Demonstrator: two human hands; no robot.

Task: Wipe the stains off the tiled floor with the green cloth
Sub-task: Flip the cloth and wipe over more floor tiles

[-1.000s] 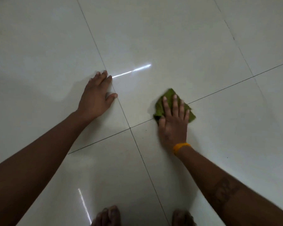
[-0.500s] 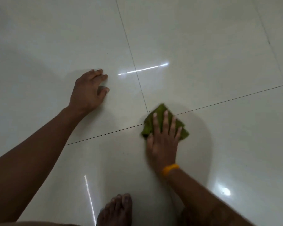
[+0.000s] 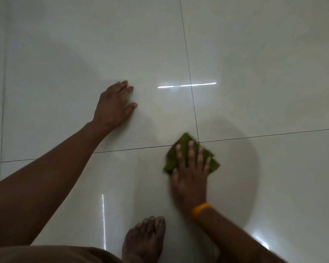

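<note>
Forearm from the lower left of the frame leads to the left hand, which lies palm-down on the glossy tiled floor left of centre, its fingers released and grasping nothing. Near the bottom edge, a bare foot stands on the tile. Right of centre, the right hand presses flat on the green cloth, fingers spread across its top, not curled round it. The cloth lies crumpled under those fingers, its far corner touching the crossing of the dark grout lines, its edges showing left and right of the hand. A yellow band circles the right wrist.
</note>
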